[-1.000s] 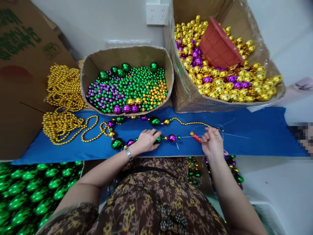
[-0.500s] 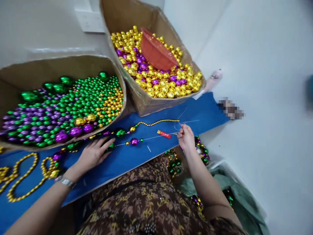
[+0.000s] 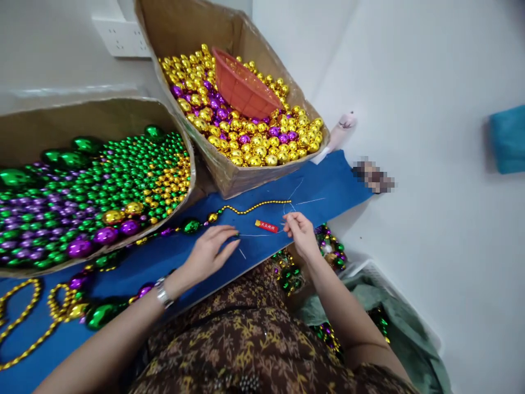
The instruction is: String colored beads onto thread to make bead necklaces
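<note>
My left hand [image 3: 207, 251] lies over the blue work surface [image 3: 254, 210] with fingers stretched and thumb apart. Its fingertips are at a small green bead on a thin clear string [image 3: 262, 235]. That string runs right to my right hand [image 3: 302, 234], whose thumb and fingers are pinched on it. Beyond the hands lies a strand of small gold beads [image 3: 258, 207], joined to larger beads, including a green one [image 3: 191, 225]. Between the hands sits a small red stick-shaped item [image 3: 268, 226] with a yellow end. By my left forearm are a purple bead [image 3: 145, 289] and a large green bead [image 3: 102, 316].
A cardboard box [image 3: 233, 183] of gold and purple beads, with a red plastic basket [image 3: 244, 82] in it, stands behind. Another box [image 3: 102, 106] holds green, purple and gold beads. Gold bead loops [image 3: 30, 350] lie at left. A white crate [image 3: 418, 317] with green cloth stands at lower right.
My left hand has moved right along the string, closer to my right hand. Purple and green beads seen earlier at its fingertips no longer show there. The view has shifted slightly.
</note>
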Action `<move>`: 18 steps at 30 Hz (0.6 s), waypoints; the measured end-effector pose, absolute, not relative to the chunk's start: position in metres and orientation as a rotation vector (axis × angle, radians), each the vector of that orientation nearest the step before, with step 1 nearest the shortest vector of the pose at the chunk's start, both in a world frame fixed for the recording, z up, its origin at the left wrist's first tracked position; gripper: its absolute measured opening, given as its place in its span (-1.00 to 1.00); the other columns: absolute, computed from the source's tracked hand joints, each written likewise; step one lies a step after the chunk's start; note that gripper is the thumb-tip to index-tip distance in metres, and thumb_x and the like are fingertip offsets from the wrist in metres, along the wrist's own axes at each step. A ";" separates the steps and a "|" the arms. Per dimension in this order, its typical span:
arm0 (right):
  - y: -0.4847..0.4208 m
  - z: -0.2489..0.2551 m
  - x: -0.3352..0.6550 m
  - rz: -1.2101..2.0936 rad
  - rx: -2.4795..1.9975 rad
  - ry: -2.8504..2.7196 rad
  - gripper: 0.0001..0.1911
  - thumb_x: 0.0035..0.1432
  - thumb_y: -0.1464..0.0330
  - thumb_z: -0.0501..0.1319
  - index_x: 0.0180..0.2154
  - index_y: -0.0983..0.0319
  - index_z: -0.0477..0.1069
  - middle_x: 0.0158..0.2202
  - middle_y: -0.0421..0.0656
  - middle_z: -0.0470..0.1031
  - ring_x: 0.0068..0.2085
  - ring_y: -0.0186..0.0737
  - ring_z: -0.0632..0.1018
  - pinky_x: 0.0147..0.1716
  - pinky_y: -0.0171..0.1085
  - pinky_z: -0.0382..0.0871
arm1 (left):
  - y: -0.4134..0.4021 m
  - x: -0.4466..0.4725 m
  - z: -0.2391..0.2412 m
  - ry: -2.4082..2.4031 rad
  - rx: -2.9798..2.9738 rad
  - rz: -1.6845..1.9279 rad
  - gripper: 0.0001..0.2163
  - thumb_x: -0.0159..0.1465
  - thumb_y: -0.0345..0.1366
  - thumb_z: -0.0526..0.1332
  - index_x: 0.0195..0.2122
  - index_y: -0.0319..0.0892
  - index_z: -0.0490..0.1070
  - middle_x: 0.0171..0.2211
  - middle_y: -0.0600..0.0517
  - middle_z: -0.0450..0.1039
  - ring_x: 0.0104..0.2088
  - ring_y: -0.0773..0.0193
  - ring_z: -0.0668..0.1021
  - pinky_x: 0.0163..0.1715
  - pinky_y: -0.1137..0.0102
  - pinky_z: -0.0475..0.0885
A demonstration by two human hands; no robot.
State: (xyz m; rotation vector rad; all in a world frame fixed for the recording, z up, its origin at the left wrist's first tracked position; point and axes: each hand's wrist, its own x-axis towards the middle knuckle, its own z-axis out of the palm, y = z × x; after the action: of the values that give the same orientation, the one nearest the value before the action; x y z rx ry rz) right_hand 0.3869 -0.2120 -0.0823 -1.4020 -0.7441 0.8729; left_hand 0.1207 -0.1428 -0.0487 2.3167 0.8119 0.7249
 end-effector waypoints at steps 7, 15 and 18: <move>-0.221 -0.066 0.334 0.705 -1.527 -1.515 -0.76 0.25 0.22 0.11 -0.41 0.14 0.44 -0.59 -0.27 0.40 -0.55 -0.33 0.38 -0.47 -0.35 0.22 | -0.149 0.201 -0.062 0.791 1.157 0.692 -0.74 0.11 -0.10 0.35 -0.37 -0.24 0.58 -0.38 -0.03 0.58 -0.36 0.26 0.55 -0.29 0.40 0.43; -0.214 -0.082 0.359 0.621 -1.504 -1.794 -0.74 0.32 0.23 0.05 -0.21 0.13 0.49 -0.33 -0.20 0.57 -0.34 -0.28 0.54 -0.30 -0.35 0.34 | -0.148 0.183 -0.056 0.833 0.705 0.681 -0.62 -0.09 -0.10 0.49 -0.37 -0.27 0.52 -0.41 -0.06 0.57 -0.35 0.24 0.59 -0.26 0.34 0.48; -0.196 -0.080 0.418 0.129 -2.219 -1.811 -0.68 0.37 0.30 -0.03 0.01 0.08 0.41 -0.09 -0.15 0.54 -0.15 -0.26 0.53 -0.20 -0.34 0.35 | -0.148 0.178 -0.048 0.825 0.780 0.687 -0.65 -0.04 -0.10 0.47 -0.37 -0.27 0.50 -0.51 0.03 0.50 -0.52 0.37 0.52 -0.39 0.41 0.48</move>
State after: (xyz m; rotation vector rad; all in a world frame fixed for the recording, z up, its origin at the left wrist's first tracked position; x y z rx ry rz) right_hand 0.4180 -0.1963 -0.0804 -2.2193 -1.8106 0.1288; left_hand 0.1776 -0.1480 -0.0482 0.7801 0.8248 0.6869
